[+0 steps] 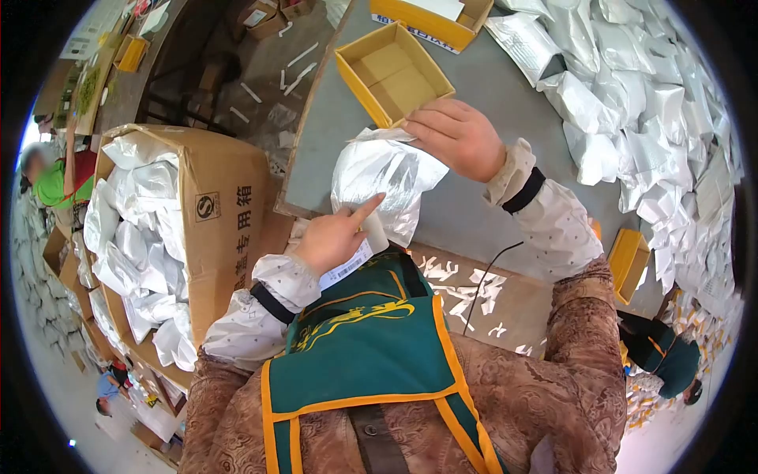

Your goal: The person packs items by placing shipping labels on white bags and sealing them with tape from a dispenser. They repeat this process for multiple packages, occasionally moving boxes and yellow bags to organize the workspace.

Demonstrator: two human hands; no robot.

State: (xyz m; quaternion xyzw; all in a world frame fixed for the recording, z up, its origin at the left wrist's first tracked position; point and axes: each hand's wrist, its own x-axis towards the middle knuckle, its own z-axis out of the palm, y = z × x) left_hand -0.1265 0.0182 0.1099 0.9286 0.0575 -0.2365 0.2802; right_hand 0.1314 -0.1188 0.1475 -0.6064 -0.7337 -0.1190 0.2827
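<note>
A silver foil bag [387, 178] lies at the near edge of the grey table. My right hand [456, 138] pinches the bag's top edge, close to an open yellow cardboard box [395, 75]. On the bag's near side is my left hand [335, 237], its index finger stretched out over the foil and the other fingers curled. A white label sheet [346, 267] with a barcode sticks out under my left hand; its grip on the sheet is partly hidden.
A big carton [225, 213] full of silver bags stands left of the table [489, 95]. Silver bags [632, 103] are heaped on the right. Another yellow box [628, 265] is at the right edge. Co-workers [51, 178] are at the far left and lower right.
</note>
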